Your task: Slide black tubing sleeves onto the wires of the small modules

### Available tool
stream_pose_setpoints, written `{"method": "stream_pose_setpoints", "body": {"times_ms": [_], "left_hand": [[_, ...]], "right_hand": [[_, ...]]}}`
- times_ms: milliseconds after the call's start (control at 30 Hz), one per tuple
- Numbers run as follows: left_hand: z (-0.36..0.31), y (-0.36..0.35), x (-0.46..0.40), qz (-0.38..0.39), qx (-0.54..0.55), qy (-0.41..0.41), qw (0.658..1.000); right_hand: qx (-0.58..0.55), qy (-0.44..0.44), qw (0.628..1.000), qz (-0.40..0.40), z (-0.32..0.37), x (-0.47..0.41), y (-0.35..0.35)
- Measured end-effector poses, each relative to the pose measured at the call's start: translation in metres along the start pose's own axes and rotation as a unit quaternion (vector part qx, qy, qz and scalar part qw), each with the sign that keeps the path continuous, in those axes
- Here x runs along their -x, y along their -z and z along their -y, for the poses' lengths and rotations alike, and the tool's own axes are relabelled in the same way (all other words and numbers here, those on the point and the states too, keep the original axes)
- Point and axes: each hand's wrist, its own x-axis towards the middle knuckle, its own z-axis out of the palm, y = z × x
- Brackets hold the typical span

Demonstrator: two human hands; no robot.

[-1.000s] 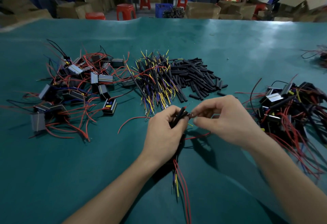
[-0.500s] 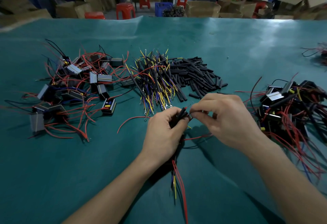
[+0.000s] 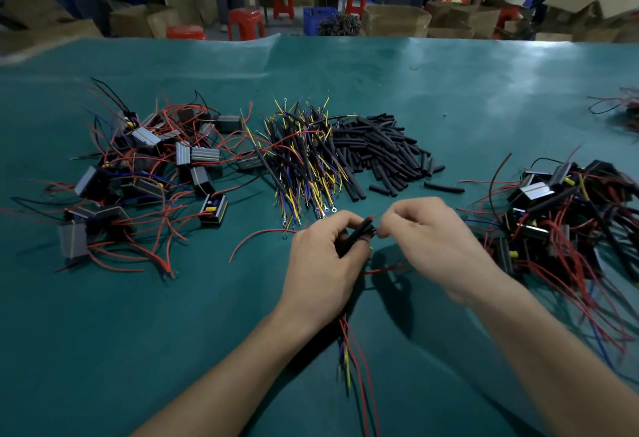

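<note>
Both hands working one black sleeve at table centre.

Left hand (image 3: 323,264) is gripping the black sleeve (image 3: 359,234) with red wires (image 3: 356,360) trailing out below the wrist; right hand (image 3: 425,246) is pinching a red wire tip at the sleeve's upper end. Loose sleeve pile (image 3: 380,149) is lying just beyond the hands, unsleeved modules (image 3: 145,174) left, another module pile (image 3: 567,215) right, on the green table (image 3: 138,333).

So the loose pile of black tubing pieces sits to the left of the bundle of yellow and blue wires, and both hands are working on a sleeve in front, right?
Not quite: in the head view the black tubing pieces lie to the right of the yellow and blue wires. The left hand and right hand do work on a sleeve in front.
</note>
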Motion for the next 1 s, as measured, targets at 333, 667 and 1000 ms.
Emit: {"method": "stream_pose_setpoints", "body": {"times_ms": [333, 667, 1000], "left_hand": [[0.0, 0.003, -0.001, -0.024, 0.033, 0.005, 0.999], [-0.002, 0.005, -0.004, -0.015, 0.05, 0.021, 0.998], [-0.001, 0.003, -0.001, -0.029, -0.036, -0.024, 0.999]], "right_hand": [[0.026, 0.162, 0.985, -0.047, -0.008, -0.002, 0.0], [0.164, 0.351, 0.917, -0.095, -0.009, 0.0, -0.003], [0.013, 0.131, 0.991, 0.001, -0.009, -0.005, -0.003]]}}
